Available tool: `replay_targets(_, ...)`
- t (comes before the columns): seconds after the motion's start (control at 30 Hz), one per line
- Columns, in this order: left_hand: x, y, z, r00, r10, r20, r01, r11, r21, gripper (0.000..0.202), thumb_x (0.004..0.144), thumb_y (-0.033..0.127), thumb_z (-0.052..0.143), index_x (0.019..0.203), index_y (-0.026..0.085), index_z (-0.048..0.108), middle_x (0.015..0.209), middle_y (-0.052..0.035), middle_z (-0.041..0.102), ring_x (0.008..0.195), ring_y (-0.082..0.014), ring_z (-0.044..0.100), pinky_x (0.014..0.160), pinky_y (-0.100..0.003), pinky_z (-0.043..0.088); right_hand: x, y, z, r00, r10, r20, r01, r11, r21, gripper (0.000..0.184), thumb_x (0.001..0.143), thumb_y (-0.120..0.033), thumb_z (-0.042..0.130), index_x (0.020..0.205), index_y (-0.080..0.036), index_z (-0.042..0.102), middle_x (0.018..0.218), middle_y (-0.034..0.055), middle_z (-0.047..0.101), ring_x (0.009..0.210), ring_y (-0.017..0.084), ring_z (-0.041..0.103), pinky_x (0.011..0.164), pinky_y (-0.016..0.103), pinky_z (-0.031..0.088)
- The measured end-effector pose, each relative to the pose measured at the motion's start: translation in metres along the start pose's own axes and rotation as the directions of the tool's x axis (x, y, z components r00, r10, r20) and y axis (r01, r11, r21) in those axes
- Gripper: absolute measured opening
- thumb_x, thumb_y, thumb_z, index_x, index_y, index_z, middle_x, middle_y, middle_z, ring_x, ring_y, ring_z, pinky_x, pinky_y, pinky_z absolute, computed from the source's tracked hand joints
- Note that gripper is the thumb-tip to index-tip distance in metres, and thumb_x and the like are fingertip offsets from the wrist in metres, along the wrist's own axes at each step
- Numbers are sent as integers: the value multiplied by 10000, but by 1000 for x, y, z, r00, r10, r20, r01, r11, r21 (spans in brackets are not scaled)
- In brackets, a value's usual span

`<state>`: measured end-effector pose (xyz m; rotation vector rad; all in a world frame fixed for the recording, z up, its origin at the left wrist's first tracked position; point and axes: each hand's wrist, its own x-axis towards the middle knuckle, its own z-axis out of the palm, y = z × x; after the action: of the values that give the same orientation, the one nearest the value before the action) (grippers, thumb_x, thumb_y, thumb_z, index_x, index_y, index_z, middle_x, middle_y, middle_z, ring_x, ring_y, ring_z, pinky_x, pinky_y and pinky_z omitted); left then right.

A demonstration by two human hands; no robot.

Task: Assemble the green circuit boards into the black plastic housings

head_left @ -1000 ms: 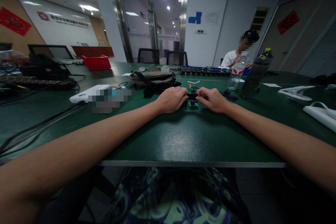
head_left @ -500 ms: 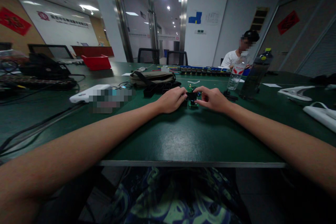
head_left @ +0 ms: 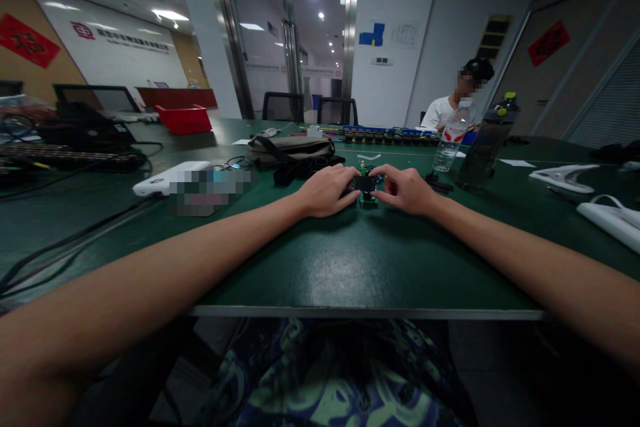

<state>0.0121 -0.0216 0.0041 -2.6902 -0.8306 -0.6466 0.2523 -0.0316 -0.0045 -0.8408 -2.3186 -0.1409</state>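
Observation:
A small green circuit board [head_left: 369, 199] lies on the dark green table [head_left: 350, 267], and a black part [head_left: 365, 183] sits on top of it. My left hand [head_left: 327, 190] has its fingers curled and pinched on the left side of the black part. My right hand [head_left: 407, 189] pinches its right side with thumb and fingertips. Most of the board is hidden between the two hands.
Behind the hands lie a tan pouch with a black strap [head_left: 293, 147], a clear water bottle [head_left: 447, 143] and a dark flask [head_left: 487, 140]. A white device [head_left: 167, 178] and cables sit at the left, white holders [head_left: 607, 213] at the right. A person [head_left: 457, 103] sits at the far side.
Both hands have shifted slightly on the black part; it now sits a little higher and farther back over the board than a second ago. The arms have stayed in place.

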Motion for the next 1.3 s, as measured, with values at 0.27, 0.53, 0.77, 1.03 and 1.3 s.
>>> replay_targets(0.27, 0, 0, 0, 1000, 2, 29, -4, 998, 59, 340, 949, 414, 463, 1121, 142, 570, 941, -96, 664, 866, -245, 616, 807, -368, 469, 0, -1, -2, 1000, 7, 16, -8, 1000, 4, 313, 859, -341, 655, 1121, -177, 606, 598, -53, 599, 500, 113, 537, 569, 221, 378)
replay_targets(0.53, 1, 1, -1, 999, 6, 40, -9, 997, 73, 350, 957, 430, 451, 1121, 145, 573, 945, -95, 666, 875, -249, 622, 797, -364, 466, 0, -3, -3, 1000, 19, 19, -19, 1000, 20, 314, 848, -348, 648, 1108, -181, 591, 590, -59, 588, 491, 116, 534, 562, 225, 378)
replay_targets(0.77, 0, 1, -1, 999, -13, 32, 10, 997, 78, 339, 958, 440, 448, 1119, 165, 563, 950, -88, 664, 892, -243, 621, 800, -361, 464, 1, -4, -4, 997, 52, 50, -52, 999, -2, 327, 845, -361, 648, 1110, -177, 590, 604, -52, 596, 504, 124, 541, 573, 230, 373)
replay_targets(1.03, 1, 1, -2, 999, -11, 42, 7, 997, 82, 344, 960, 442, 437, 1116, 164, 566, 948, -87, 662, 897, -242, 621, 803, -356, 458, 1, -4, -4, 998, 48, 51, -45, 998, -42, 305, 849, -355, 639, 1094, -177, 608, 626, -35, 622, 535, 134, 560, 594, 240, 381)
replay_targets(1.3, 1, 0, -2, 999, 0, 47, -3, 998, 69, 353, 956, 452, 433, 1115, 166, 566, 935, -84, 663, 883, -245, 620, 792, -359, 454, 2, -5, -4, 999, -47, -5, 46, 998, -49, 257, 854, -360, 624, 1031, -174, 629, 723, 15, 654, 635, 169, 598, 652, 272, 437)
